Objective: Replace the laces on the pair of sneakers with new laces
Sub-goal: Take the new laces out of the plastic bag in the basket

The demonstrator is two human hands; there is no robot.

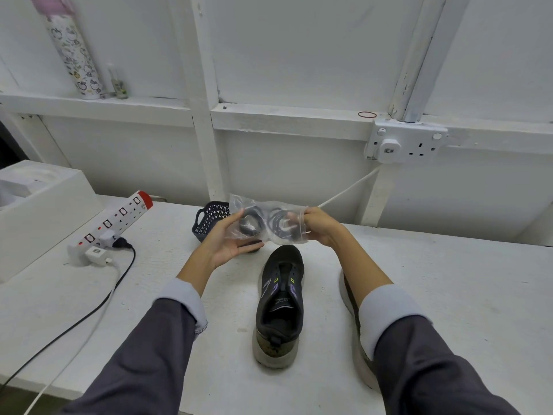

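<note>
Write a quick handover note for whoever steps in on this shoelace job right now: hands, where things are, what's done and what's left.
Left hand: supporting the clear bag of new laces from below and at its left end.
Right hand: pinching the bag's right end.
The bag is held above the table, unopened as far as I can tell, with coiled dark laces inside.
One black sneaker stands in the middle with its eyelets empty. The second sneaker lies mostly hidden behind the right forearm, so its laces cannot be judged.
A dark basket sits behind the bag.
Done: old lace is out of the middle sneaker.
Left: open the bag, lace both sneakers.
</note>
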